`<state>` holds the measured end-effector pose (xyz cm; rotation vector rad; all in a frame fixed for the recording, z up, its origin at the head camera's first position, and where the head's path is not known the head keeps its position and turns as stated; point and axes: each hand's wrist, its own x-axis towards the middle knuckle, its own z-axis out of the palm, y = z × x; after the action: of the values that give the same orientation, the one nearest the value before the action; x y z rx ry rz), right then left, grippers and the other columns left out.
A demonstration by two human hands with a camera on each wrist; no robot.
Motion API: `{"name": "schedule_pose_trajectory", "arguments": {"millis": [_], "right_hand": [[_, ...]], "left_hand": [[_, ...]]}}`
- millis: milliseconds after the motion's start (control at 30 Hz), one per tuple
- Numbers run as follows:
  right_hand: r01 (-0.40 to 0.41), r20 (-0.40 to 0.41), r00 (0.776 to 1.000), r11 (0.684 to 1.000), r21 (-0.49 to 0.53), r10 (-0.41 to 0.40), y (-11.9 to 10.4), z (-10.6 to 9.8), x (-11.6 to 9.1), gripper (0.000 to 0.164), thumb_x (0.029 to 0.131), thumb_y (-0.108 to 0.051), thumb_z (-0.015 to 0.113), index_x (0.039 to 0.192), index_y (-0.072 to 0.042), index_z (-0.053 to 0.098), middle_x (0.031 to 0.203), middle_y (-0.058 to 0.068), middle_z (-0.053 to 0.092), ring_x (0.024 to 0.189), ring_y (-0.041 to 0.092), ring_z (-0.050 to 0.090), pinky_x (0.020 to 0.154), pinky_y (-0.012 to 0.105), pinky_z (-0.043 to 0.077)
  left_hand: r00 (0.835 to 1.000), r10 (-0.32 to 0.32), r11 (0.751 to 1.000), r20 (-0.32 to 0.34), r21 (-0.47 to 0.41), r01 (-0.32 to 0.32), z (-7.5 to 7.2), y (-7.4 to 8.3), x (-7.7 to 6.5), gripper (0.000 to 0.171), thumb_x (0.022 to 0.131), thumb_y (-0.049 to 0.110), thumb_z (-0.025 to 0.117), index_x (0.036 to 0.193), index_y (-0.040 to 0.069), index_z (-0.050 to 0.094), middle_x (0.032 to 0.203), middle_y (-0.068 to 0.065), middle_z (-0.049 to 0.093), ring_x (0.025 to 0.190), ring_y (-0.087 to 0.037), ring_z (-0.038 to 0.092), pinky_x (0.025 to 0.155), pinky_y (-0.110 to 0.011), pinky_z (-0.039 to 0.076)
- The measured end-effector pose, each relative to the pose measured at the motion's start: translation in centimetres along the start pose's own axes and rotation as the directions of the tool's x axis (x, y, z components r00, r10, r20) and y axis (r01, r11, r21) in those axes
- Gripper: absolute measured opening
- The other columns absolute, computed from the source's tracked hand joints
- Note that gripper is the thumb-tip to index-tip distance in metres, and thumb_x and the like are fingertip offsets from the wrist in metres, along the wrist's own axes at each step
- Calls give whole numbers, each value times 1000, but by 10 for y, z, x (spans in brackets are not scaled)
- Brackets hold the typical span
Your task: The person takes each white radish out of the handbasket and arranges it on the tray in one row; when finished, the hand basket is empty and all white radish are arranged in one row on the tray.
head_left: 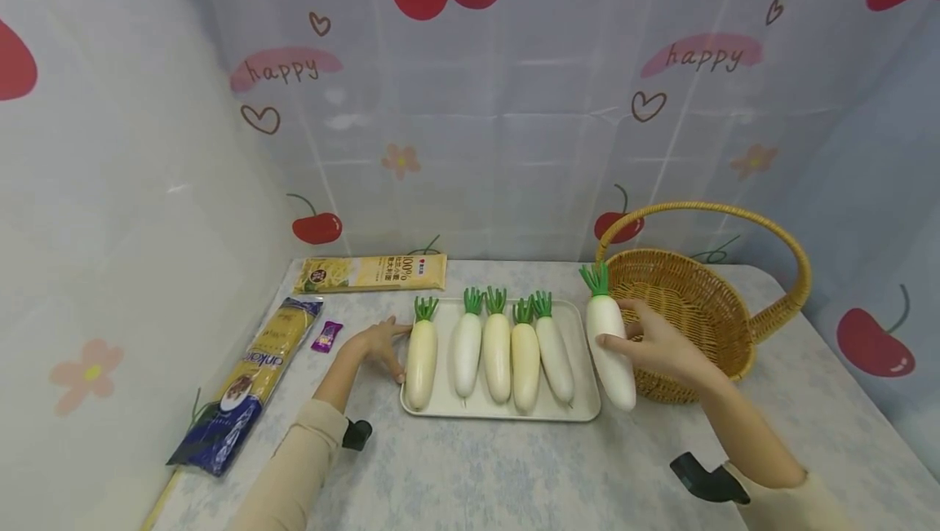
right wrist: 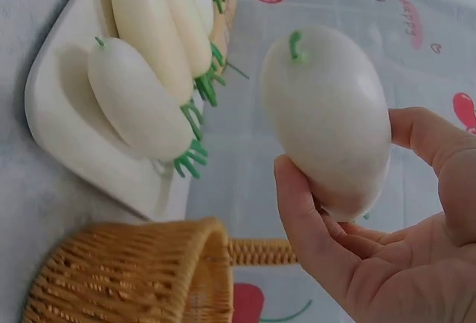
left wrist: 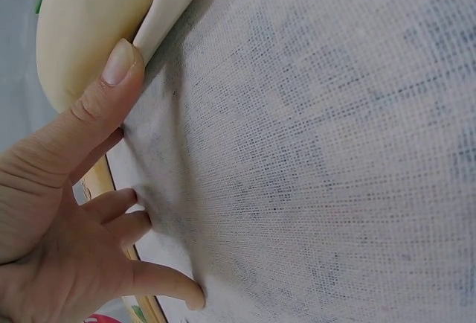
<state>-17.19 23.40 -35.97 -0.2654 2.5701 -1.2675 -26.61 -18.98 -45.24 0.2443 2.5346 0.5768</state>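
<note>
A white radish (head_left: 610, 351) with a green top is pinched in my right hand (head_left: 656, 343), between the tray's right end and the wicker basket (head_left: 679, 294). The right wrist view shows the fingers and thumb around the radish (right wrist: 327, 114), raised off the table. Several white and cream radishes (head_left: 497, 358) lie side by side on the white tray (head_left: 448, 413), green tops to the back. At the tray's left edge rests my left hand (head_left: 378, 345), fingers spread. Its thumb touches the tray rim beside the leftmost radish (left wrist: 97, 33) in the left wrist view.
A yellow pasta packet (head_left: 370, 272) lies behind the tray's left side. To the left are a blue and gold packet (head_left: 250, 384) and a small purple wrapped sweet (head_left: 326, 336). The basket's tall handle (head_left: 705, 206) arches over it. A printed curtain (head_left: 499, 123) hangs behind the table.
</note>
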Motion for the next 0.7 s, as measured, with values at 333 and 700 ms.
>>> {"name": "schedule_pose_trajectory", "arguments": {"millis": [333,700], "right_hand": [[70,-51,996,997,-39,-72,0,33,33,70,93,-25,58,141,11,21,102,29,58,89,31,61,64,36,53],[93,-185,973,969,-227,-136,3,75,65,62,94,-8,47,135,25,13,116,49,43,104,55,52,85,56,48]], "left_hand": [[1000,8,1000,-5,-6,-8,1,-5,2,100,58,16,90,144,9,39,151,-31,12,137,-51,12,106,-64,21],[1000,-2,1000,1,-18,2,0,-2,-1,100,59,16,89,144,10,39,152,-29,12,138,-50,11,106,-65,20]]}}
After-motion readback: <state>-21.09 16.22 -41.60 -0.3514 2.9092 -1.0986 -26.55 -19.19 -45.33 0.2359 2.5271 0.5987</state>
